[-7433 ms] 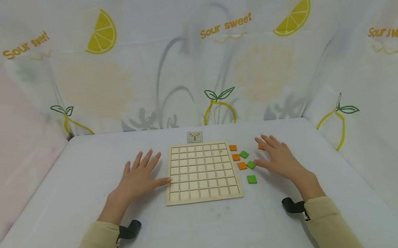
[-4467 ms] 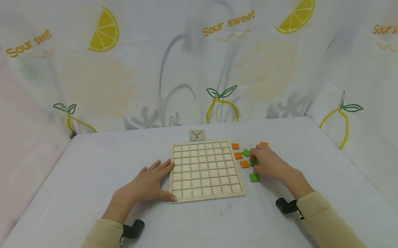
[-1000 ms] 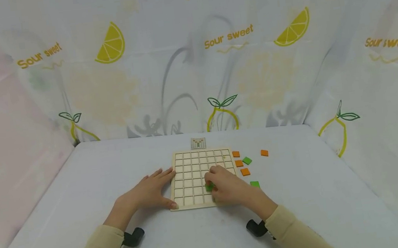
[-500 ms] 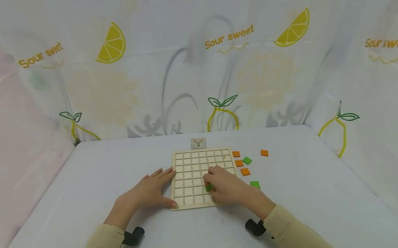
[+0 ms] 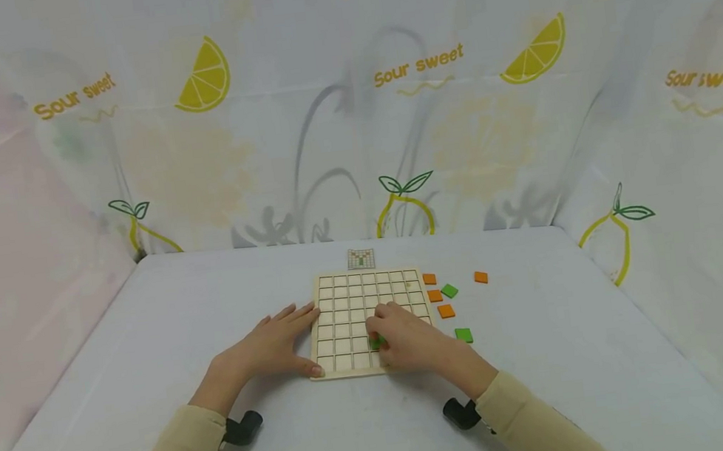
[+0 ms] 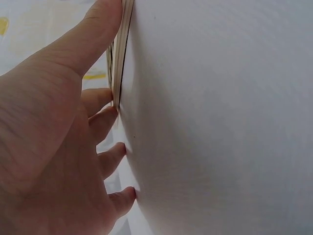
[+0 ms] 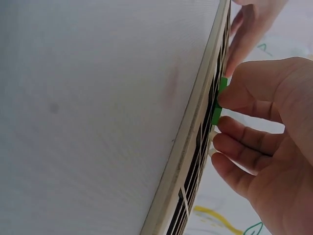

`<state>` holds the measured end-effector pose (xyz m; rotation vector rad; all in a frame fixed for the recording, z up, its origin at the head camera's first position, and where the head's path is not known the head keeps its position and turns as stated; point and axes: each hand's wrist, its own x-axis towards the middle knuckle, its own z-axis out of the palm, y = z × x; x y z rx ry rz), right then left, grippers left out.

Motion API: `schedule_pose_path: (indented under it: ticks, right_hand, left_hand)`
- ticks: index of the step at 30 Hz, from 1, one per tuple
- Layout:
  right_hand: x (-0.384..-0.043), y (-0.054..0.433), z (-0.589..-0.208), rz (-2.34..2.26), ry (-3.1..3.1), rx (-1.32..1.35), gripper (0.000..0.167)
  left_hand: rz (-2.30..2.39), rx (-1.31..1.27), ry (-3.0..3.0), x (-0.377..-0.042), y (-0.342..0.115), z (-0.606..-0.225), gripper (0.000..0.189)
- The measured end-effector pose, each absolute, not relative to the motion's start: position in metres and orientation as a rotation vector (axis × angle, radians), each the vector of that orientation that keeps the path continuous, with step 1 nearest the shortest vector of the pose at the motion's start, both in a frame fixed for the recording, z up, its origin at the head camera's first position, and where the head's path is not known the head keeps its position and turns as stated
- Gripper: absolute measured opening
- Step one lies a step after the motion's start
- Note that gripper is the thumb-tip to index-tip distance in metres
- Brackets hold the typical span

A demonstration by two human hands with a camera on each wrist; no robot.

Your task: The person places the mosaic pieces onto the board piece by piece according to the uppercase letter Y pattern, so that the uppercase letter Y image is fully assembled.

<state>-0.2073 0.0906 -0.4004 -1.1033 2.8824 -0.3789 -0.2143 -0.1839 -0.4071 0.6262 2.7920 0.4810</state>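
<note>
A pale wooden grid board (image 5: 340, 317) lies flat on the white table. My left hand (image 5: 268, 349) rests at its left edge, fingers fairly straight, with the thumb at the near left corner. Over the lower middle squares, my right hand (image 5: 411, 339) pinches a green square tile (image 5: 376, 343). In the right wrist view that tile (image 7: 216, 116) stands at the board's surface, thumb on its face and the other fingertips close to the grid. The left wrist view shows the thumb and fingertips along the board's side (image 6: 122, 58).
Right of the board lie several loose tiles, among them an orange tile (image 5: 446, 311), a green tile (image 5: 464, 335) and a farther orange tile (image 5: 481, 277). A small pattern card (image 5: 361, 258) sits behind the board. A printed curtain (image 5: 295, 114) hangs behind the table.
My right hand took a green tile from the right-hand group and brought it onto the board, lately shifting slightly left. My left hand moved onto the board's left edge and stayed there.
</note>
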Motion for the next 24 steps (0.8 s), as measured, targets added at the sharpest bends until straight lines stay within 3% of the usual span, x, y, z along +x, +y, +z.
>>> schedule_pose_path:
  ticks: [24]
  right_hand:
    - [-0.2049, 0.0927, -0.3968, -0.331, 2.9, -1.109, 0.013]
  left_hand:
    - [0.491, 0.645, 2.79, -0.2115, -0.1818, -0.4012, 0.11]
